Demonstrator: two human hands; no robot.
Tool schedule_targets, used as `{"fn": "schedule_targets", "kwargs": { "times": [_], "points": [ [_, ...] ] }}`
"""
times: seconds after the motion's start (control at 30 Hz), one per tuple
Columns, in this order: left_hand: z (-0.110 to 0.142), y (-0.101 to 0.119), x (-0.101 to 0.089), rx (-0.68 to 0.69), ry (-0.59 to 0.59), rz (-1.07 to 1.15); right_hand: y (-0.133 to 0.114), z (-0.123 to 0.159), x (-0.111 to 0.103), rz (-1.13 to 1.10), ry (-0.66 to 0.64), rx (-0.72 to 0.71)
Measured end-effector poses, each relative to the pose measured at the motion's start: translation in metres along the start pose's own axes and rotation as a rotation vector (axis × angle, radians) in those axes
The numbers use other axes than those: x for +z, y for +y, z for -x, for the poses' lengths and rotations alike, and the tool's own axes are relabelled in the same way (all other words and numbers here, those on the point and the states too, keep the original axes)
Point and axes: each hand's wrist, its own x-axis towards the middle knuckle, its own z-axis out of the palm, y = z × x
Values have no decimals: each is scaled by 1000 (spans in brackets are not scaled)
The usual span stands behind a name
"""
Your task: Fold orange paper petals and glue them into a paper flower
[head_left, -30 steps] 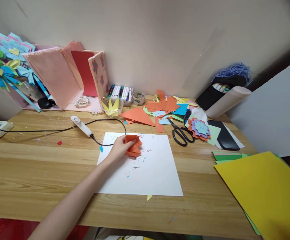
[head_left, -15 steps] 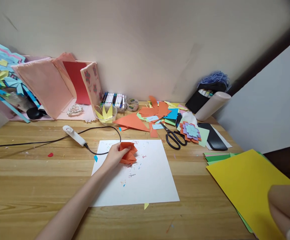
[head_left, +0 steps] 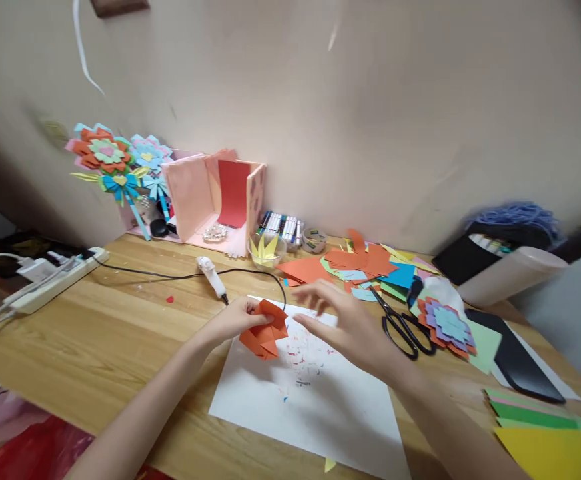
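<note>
My left hand is closed on a folded orange paper piece, holding it just above the white sheet on the wooden desk. My right hand hovers to the right of the orange piece with its fingers spread and nothing in them, a short gap from the paper. The sheet under both hands is speckled with small coloured marks and scraps.
Black scissors and a layered paper flower lie to the right. Orange and coloured offcuts lie behind them. A white glue pen with a black cord lies behind my left hand. A power strip is at far left; coloured sheets at lower right.
The view swung left. My right hand came from the yellow sheets at lower right up beside the orange piece. My left hand raised the orange piece slightly off the white sheet.
</note>
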Motion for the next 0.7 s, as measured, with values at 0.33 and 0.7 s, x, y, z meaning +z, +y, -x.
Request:
{"fn": "schedule_targets", "kwargs": {
  "times": [0.33,0.7],
  "points": [
    [40,-26,-41,-18,507,306,19,-54,100,-169,46,100],
    [51,-56,-11,147,753,474,9,-44,162,-573,215,444]
  ]
}}
